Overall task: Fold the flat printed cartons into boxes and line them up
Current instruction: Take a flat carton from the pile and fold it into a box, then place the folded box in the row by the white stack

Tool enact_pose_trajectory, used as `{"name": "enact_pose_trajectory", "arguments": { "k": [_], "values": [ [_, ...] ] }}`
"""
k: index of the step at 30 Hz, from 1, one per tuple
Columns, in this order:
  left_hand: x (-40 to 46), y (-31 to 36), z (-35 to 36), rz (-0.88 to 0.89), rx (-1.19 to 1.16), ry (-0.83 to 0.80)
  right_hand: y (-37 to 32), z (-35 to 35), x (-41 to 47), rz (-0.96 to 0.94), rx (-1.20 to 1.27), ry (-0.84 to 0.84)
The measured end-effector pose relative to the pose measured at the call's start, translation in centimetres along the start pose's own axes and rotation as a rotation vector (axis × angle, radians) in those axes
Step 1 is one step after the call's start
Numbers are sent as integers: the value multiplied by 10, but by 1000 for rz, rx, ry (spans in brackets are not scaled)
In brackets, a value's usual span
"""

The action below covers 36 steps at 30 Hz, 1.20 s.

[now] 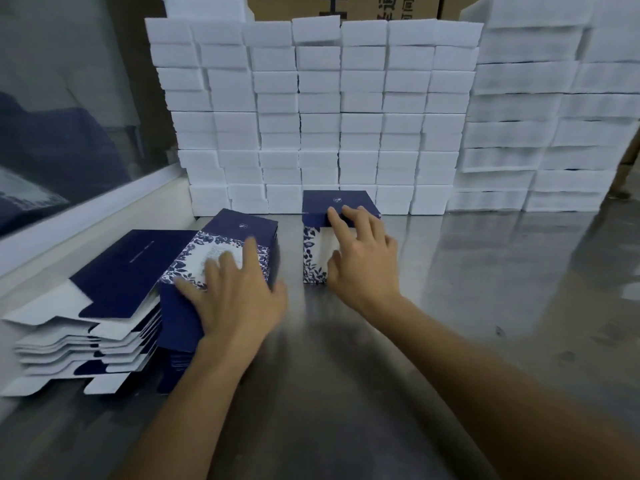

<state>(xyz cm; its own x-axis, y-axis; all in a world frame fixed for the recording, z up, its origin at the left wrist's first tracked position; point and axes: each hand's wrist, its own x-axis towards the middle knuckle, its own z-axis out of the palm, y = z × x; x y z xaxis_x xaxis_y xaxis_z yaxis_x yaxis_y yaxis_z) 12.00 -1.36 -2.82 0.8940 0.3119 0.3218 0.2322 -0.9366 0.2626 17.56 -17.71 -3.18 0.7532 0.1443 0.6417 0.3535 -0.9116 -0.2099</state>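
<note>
A folded navy box [318, 223] with a white and blue leaf-print front stands upright on the steel table [467, 306], just in front of the white foam wall. My right hand [363, 258] holds it, fingers over the top front edge and thumb against its right side. To the left lies a stack of flat navy cartons [128, 271] with white flaps fanned out toward me. My left hand [235, 289] rests with spread fingers on the top flat carton [221, 244], which shows the leaf print.
Stacked white foam blocks [311, 116] form a wall at the back, with a taller pile [554, 116] at the right. A white ledge and glass panel [69, 209] border the table's left side. Brown cardboard boxes [346, 5] stand behind the foam.
</note>
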Motion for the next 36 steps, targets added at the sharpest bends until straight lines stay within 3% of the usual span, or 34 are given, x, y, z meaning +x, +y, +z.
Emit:
{"name": "enact_pose_trajectory", "arguments": {
  "k": [2, 4, 12, 26, 31, 36],
  "values": [
    [1, -9, 3, -32, 71, -145, -7, 16, 23, -6, -29, -64],
    [1, -11, 8, -37, 99, -186, -14, 32, 45, -12, -26, -112],
    [5, -6, 31, -28, 133, 15, -18, 82, 112, -60, -63, -246],
    [2, -3, 26, -79, 66, 0, -26, 93, 163, -49, -199, -388],
    [1, -4, 27, -69, 76, 28, -25, 98, 155, -65, -102, -448],
    [3, -10, 24, -61, 38, 45, -22, 120, 80, 107, 215, -419]
  ]
}}
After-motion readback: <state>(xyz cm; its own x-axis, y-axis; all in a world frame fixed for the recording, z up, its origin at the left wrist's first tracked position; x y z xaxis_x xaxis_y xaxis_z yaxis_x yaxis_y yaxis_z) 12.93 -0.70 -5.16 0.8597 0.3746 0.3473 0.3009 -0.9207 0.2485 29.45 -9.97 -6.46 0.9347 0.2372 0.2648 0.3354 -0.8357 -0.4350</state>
